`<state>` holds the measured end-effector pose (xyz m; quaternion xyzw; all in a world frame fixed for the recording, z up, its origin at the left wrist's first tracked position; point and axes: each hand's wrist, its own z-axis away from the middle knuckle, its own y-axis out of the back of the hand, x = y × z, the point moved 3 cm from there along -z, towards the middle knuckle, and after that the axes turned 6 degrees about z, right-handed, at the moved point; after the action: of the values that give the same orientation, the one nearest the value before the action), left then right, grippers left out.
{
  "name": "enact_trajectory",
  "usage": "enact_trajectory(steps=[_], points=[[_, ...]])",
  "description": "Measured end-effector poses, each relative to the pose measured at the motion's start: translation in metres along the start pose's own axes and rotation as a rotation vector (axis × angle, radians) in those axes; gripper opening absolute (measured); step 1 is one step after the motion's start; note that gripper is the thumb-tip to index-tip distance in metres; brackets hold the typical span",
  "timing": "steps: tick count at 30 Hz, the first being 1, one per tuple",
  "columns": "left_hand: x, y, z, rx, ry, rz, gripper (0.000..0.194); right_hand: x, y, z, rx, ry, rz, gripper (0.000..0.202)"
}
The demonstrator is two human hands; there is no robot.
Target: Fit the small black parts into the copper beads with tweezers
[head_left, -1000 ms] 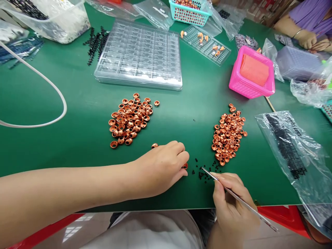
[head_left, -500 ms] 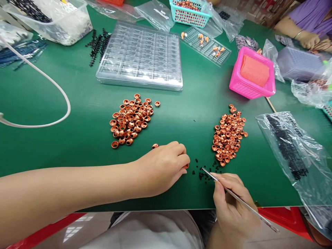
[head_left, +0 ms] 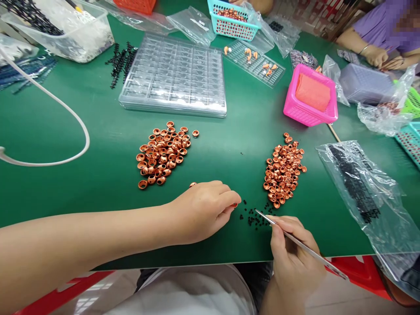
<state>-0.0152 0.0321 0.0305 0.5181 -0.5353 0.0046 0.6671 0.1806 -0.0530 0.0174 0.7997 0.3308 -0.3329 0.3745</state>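
My left hand (head_left: pixel 203 212) rests low over the table, its fingers closed on a small copper-coloured shell (head_left: pixel 234 205), of which only an edge shows. Behind that hand another copper shell (head_left: pixel 192 184) is mostly hidden. Tweezers (head_left: pixel 306 250) lie pinched in my right hand (head_left: pixel 292 258), their tips pointing left over scattered tiny black parts (head_left: pixel 255 220). Whether a black part is between the tips is too small to tell. One heap of copper shells (head_left: pixel 162 153) lies beyond my left forearm; a second heap of shells (head_left: pixel 284 170) is beyond the black parts.
Stacked clear plastic trays (head_left: pixel 173 74) stand at the back. A pink basket (head_left: pixel 310 116) is at the right, near a clear bag of black parts (head_left: pixel 357 183). A white cable (head_left: pixel 85 131) loops at left. Across the table, a person's hands (head_left: pixel 377 57) work at far right.
The whole view has shifted slightly. My left index finger now reaches further over the copper shell. The tweezer tips stay at the edge of the black parts.
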Motion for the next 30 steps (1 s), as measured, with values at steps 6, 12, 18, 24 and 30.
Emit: enact_trajectory(steps=[6,12,18,24,30], points=[[-0.0026,-0.0018,-0.0005,-0.020,0.058,0.040,0.014,0.0005,0.0008,0.0011,-0.075,-0.045,0.097,0.018],[-0.0032,-0.0027,-0.0006,-0.006,0.052,0.050,0.016,0.0009,-0.0011,-0.0002,-0.094,-0.052,0.135,0.016],[-0.0030,-0.0021,-0.0014,-0.006,0.035,0.070,0.016,0.0022,-0.0010,0.0005,-0.099,-0.027,0.157,0.016],[-0.0040,-0.0018,-0.0018,-0.030,0.062,0.076,0.016,0.0007,-0.0019,0.0027,-0.141,0.000,0.117,0.022],[-0.0040,-0.0022,-0.0022,-0.029,0.069,0.086,0.016,-0.0001,-0.0005,0.0001,-0.076,-0.023,0.100,0.019]])
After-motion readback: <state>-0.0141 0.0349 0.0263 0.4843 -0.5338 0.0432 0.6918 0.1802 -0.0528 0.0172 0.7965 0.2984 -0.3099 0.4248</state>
